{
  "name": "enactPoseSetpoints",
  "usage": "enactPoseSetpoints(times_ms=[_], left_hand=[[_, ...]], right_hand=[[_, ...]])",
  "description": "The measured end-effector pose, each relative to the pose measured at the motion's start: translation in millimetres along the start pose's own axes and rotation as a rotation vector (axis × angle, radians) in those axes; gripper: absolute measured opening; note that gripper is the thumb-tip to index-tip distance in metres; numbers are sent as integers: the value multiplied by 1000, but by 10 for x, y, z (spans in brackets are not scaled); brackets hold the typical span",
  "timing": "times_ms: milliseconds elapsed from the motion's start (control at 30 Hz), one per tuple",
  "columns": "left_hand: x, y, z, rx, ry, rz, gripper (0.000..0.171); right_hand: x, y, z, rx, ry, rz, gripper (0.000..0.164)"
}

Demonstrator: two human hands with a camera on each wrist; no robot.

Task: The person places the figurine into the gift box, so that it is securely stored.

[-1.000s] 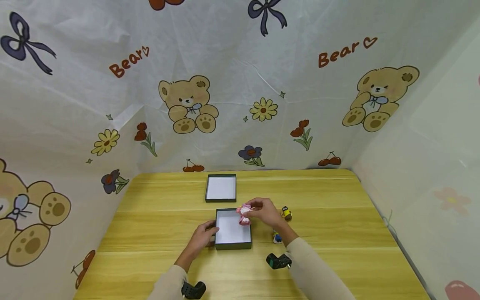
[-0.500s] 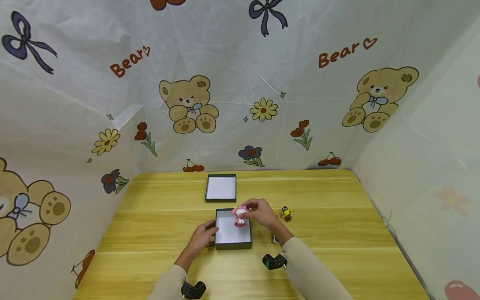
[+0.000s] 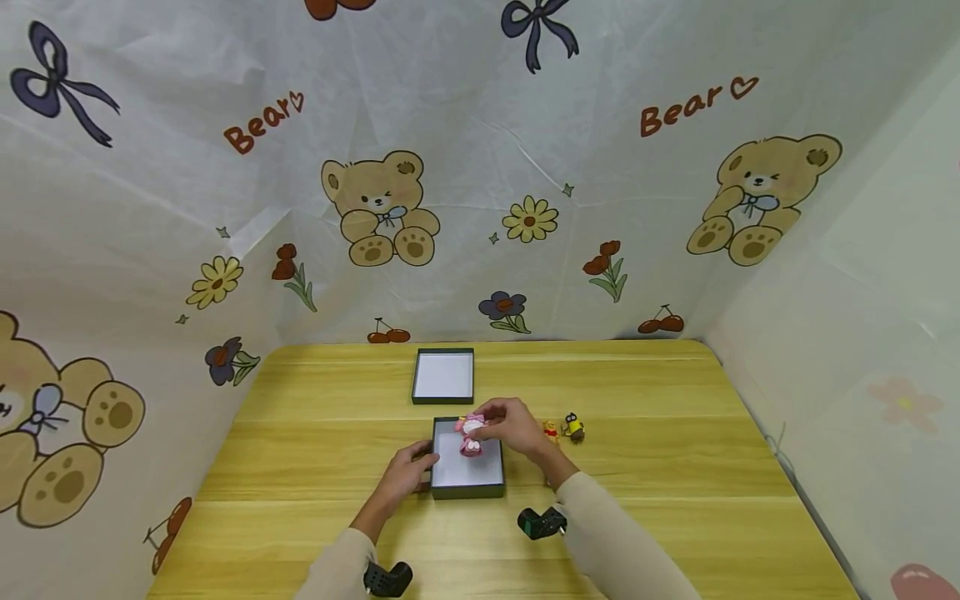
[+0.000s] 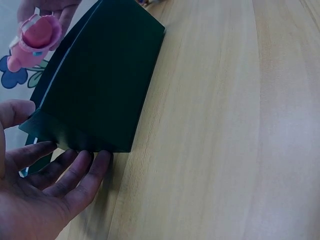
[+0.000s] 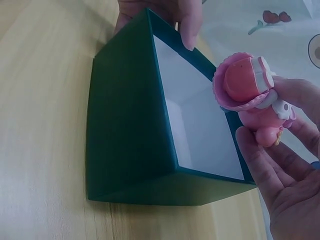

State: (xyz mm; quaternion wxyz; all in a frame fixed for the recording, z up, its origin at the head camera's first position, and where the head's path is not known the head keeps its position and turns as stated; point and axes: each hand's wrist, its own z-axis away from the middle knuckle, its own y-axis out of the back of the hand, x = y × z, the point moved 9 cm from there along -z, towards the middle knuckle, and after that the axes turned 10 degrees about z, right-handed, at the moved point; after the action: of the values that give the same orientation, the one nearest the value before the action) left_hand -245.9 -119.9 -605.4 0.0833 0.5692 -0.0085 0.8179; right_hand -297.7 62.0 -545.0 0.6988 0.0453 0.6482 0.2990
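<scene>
A dark green box (image 3: 468,492) with a white inside stands open-topped on the wooden table. My left hand (image 3: 405,471) holds its left side, the thumb over the rim and the fingers against the outer wall (image 4: 90,142). Above the box, my right hand (image 3: 513,427) pinches a small pink toy figurine (image 5: 260,120) between thumb and fingers. The figurine has a ruffled pink skirt and white parts, and in the right wrist view it is tipped with its base toward the camera. The white floor of the box shows below it in the head view.
Behind the box lies a shallow dark-edged lid (image 3: 444,375), white side up. Right of the right hand stand a yellow-and-black toy figure (image 3: 574,427) and an orange-and-red one (image 3: 551,431). A bear-printed cloth (image 3: 465,300) hangs behind the table.
My right hand has moved left with the pink figurine, from the box's right edge to over its middle. The orange-and-red figure has come into view. My left hand stays on the box.
</scene>
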Motion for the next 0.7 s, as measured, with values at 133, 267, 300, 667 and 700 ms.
enactPoseSetpoints(times_ms=[133, 267, 300, 667, 700], left_hand=[[2, 2, -4, -1, -3, 0, 55], [-10, -2, -14, -8, 8, 14, 57], [-14, -4, -15, -11, 13, 21, 57], [-12, -25, 4, -36, 25, 57, 57], [-11, -27, 7, -38, 24, 61, 57]], right_hand=[[-20, -43, -8, -18, 3, 1, 31], [-40, -90, -7, -39, -3, 23, 32], [-44, -99, -7, -43, -6, 30, 32], [-89, -179, -7, -46, -1, 64, 28], [-92, -187, -8, -46, 2, 68, 28]])
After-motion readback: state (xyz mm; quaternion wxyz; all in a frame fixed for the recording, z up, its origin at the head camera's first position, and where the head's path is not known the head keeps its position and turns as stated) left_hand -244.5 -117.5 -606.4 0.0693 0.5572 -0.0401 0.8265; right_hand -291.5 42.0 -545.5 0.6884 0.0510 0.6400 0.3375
